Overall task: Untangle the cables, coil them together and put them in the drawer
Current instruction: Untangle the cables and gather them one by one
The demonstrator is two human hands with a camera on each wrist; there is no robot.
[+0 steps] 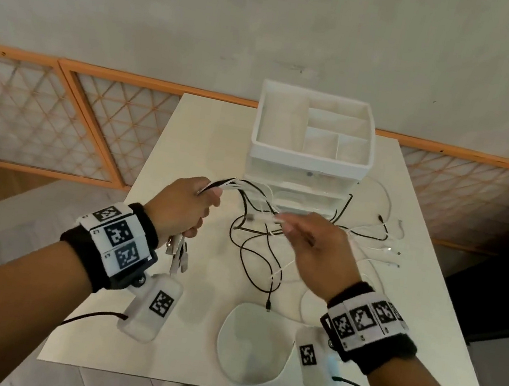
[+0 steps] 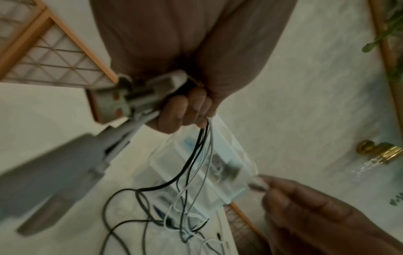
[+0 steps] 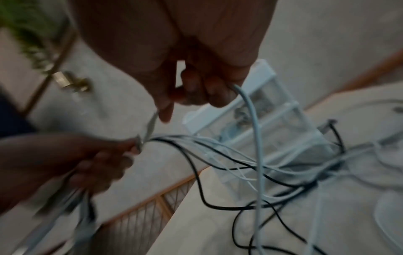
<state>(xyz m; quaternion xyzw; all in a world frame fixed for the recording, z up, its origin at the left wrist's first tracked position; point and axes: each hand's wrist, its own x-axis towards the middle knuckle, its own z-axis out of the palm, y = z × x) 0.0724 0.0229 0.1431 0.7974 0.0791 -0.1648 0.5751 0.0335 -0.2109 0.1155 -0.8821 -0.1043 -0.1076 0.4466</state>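
Several black and white cables [image 1: 261,227] lie tangled on the white table [image 1: 189,136] in front of a white drawer unit [image 1: 306,180]. My left hand [image 1: 189,208] grips a bundle of cable ends [image 2: 202,138], and their USB plugs [image 1: 178,254] hang below the fist. My right hand [image 1: 309,234] pinches one white cable [image 3: 255,120] near its plug [image 1: 262,218], held above the tangle. Loose ends [image 1: 387,245] spread to the right of the unit.
A compartment tray [image 1: 314,129] sits on top of the drawer unit. Two pale round mats [image 1: 253,344] lie near the front edge. Orange lattice screens [image 1: 59,117] stand behind the table against the wall.
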